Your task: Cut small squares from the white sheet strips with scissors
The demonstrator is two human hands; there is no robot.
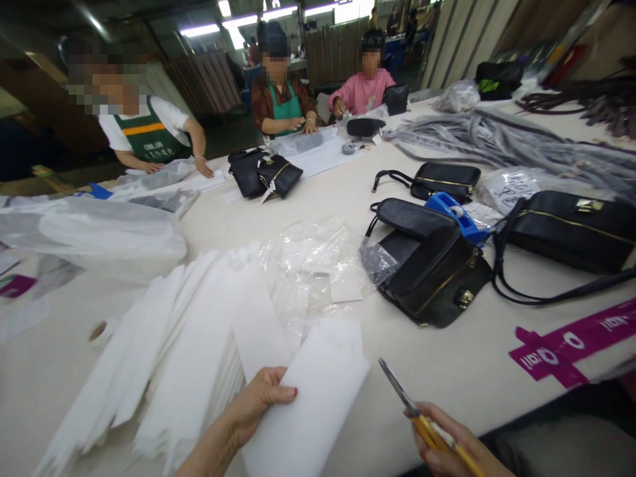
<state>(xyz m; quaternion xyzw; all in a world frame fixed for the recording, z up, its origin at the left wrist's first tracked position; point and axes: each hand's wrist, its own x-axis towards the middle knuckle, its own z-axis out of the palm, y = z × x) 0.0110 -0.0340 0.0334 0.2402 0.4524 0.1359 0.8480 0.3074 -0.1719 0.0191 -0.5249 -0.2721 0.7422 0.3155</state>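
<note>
My left hand (253, 404) pinches the near edge of a long white paper strip (313, 397) lying on the white table (447, 371). My right hand (452, 444) grips yellow-handled scissors (417, 414), blades pointing up and left, just right of the strip and apart from it. A fanned stack of similar white strips (169, 351) lies to the left. Crumpled clear plastic bags (313, 265) sit just beyond the strip.
Black handbags (432, 271) (571, 228) and a blue tape dispenser (457, 215) lie at the right, with purple labels (561, 348) near the edge. A tape roll (102, 331) sits left. Three people work across the table, with more bags (263, 172) and grey straps (497, 139).
</note>
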